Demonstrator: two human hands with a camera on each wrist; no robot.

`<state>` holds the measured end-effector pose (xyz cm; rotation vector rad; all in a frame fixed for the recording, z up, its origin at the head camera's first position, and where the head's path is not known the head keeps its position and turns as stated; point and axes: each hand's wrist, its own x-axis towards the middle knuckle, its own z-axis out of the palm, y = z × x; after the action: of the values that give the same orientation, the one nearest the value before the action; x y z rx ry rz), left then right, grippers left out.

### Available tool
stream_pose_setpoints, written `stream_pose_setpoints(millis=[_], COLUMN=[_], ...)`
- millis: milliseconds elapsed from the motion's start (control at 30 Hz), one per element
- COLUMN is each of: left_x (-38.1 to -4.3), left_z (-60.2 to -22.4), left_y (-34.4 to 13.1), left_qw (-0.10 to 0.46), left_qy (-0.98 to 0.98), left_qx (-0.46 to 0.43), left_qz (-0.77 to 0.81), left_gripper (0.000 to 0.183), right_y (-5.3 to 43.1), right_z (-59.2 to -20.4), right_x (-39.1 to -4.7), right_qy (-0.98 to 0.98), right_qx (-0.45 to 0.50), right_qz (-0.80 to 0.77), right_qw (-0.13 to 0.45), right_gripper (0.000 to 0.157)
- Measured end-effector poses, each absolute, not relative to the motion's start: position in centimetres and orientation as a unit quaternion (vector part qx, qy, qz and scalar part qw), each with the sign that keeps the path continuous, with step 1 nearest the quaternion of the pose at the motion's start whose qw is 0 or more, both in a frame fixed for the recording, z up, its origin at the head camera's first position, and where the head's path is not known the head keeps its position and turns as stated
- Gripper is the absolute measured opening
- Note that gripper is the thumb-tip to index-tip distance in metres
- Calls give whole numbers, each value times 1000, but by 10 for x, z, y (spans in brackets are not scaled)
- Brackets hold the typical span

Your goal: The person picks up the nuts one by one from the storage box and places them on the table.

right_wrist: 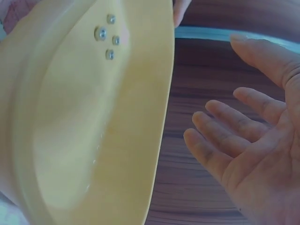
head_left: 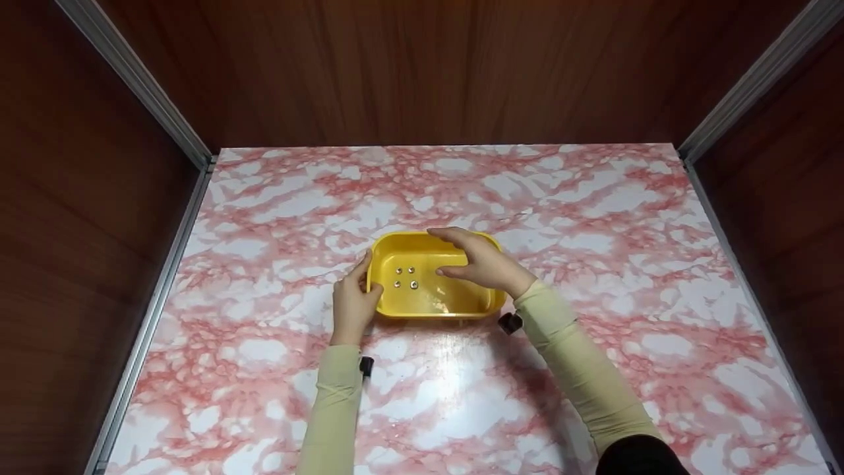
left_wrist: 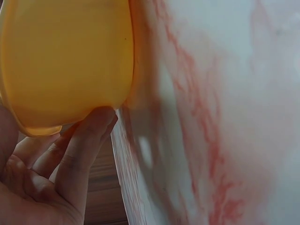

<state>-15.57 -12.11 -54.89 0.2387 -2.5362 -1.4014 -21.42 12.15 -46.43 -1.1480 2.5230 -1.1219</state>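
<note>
A yellow plastic tub (head_left: pixel 432 305) with rounded corners is in the middle of the head view. On its floor, towards the left, lie several small round metal pieces (head_left: pixel 414 285), shiny with a dark centre; their exact kind is hard to tell. My left hand (head_left: pixel 353 303) grips the tub's left end, thumb over the rim and fingers against the outer wall (left_wrist: pixel 70 61). Over the tub's right part hovers my right hand (head_left: pixel 484 264), fingers extended and thumb spread apart. Its palm (right_wrist: pixel 267 173) shows nothing held in the right wrist view.
A table with a red and white marbled top (head_left: pixel 264 218) lies beneath the tub. Brown wood-patterned panels (head_left: pixel 428 72) with metal edge strips (head_left: pixel 142 86) enclose the back and both sides. Small black devices (head_left: pixel 510 323) are at both wrists.
</note>
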Motion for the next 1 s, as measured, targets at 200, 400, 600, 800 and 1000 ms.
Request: stream_pose_setpoints(millis=[200,400,600,800,1000], left_x=[-156,-155,-155,-155,-155], left_z=[-549,-549,-548,-548,-549], left_y=[-121,-121,-121,-120,-121], left_qw=[120,119,115,126,130], left_qy=[-867,-866,-862,-866,-867], left_qx=[83,82,85,81,78], left_qz=[-477,-479,-486,-477,-476], left_gripper=[65,64,65,64,63], right_y=[121,121,119,118,114], right_z=[-466,-467,-460,-466,-467], right_x=[-218,-222,-220,-227,-229], right_qy=[828,820,806,808,805], right_qx=[-383,-370,-366,-358,-360], right_qz=[-400,-419,-445,-445,-450], right_qw=[94,121,132,143,141], right_gripper=[64,63,58,59,58])
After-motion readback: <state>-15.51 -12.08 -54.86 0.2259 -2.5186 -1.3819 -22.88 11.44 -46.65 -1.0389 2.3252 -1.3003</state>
